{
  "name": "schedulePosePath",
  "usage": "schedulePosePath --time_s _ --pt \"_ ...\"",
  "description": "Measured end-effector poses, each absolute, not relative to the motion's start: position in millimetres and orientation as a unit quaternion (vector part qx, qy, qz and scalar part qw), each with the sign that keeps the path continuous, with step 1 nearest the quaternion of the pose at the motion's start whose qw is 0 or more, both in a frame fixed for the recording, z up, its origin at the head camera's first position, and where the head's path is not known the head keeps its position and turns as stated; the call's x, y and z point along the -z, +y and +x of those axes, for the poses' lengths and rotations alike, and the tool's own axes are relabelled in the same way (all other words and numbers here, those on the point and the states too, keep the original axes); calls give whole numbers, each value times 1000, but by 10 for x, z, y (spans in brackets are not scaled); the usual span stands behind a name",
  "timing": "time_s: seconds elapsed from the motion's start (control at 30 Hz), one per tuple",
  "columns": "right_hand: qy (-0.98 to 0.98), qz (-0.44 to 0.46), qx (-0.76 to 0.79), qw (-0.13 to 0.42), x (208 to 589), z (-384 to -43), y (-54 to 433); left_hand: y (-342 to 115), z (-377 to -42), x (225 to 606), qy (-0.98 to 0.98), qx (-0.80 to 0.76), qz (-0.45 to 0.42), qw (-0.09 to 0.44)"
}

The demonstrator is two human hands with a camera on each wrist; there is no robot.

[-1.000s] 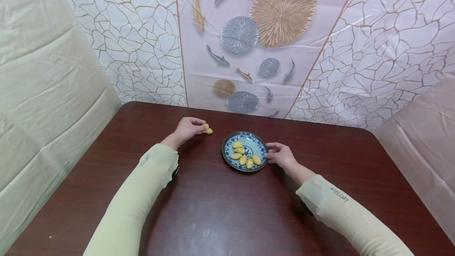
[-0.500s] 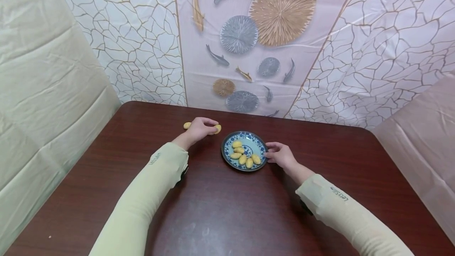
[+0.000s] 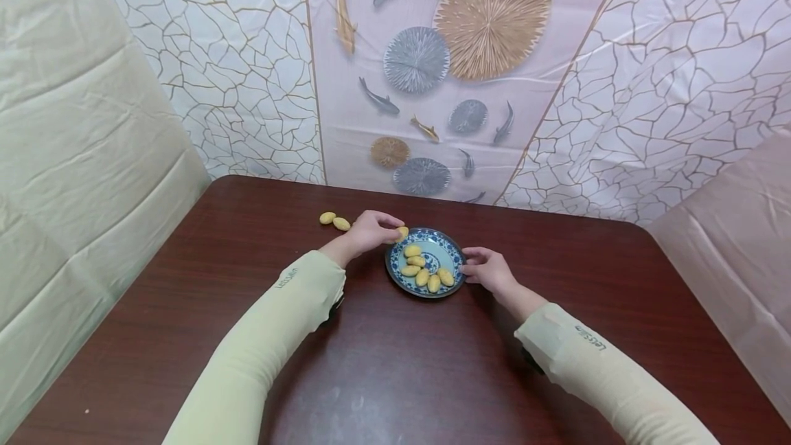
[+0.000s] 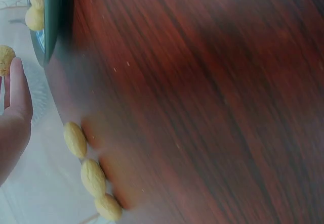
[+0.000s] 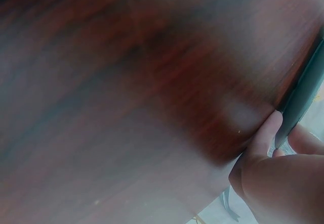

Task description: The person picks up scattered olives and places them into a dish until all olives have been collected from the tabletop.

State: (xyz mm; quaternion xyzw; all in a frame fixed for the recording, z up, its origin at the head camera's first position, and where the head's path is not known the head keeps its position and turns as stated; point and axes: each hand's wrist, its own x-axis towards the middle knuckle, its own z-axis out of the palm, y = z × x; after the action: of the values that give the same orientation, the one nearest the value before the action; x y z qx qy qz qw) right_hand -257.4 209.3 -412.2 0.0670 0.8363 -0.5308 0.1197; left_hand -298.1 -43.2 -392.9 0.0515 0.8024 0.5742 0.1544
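Observation:
My left hand pinches a small yellow potato-like oval between thumb and fingertips, over the far left rim of the plate. In the left wrist view this oval has a rough, pitted skin and is held higher than the table. The round blue-and-white plate has a dark rim and bears several more yellow ovals, grouped towards its left and front. At the plate's right edge my right hand grips the rim; its thumb lies against the plate's dark outer side in the right wrist view.
Left of the plate, near the table's far edge, three yellow ovals lie in a row; the left hand hides one in the head view. The dark red-brown table backs onto a patterned cloth.
My left hand has moved right with the yellow oval, from the far left of the table to over the plate's rim. The right hand and the plate have stayed put.

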Motion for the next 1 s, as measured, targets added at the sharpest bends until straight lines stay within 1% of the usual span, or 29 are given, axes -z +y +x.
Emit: schedulePosePath --time_s 0.2,0.47,0.7,0.87,1.0 --pt "837 64 531 118 4125 -2578 2095 -335 -2940 3903 806 -564 69 167" --pt "836 65 532 115 4130 -2583 2101 -177 -2904 3915 837 -514 114 146" --pt "833 68 537 113 4134 -2583 2085 -85 -2891 3986 834 -506 147 163" --pt "836 68 532 117 4136 -2582 2083 -59 -2886 4034 835 -496 177 161" --pt "836 67 532 118 4129 -2578 2087 -28 -2848 4020 844 -483 175 155"
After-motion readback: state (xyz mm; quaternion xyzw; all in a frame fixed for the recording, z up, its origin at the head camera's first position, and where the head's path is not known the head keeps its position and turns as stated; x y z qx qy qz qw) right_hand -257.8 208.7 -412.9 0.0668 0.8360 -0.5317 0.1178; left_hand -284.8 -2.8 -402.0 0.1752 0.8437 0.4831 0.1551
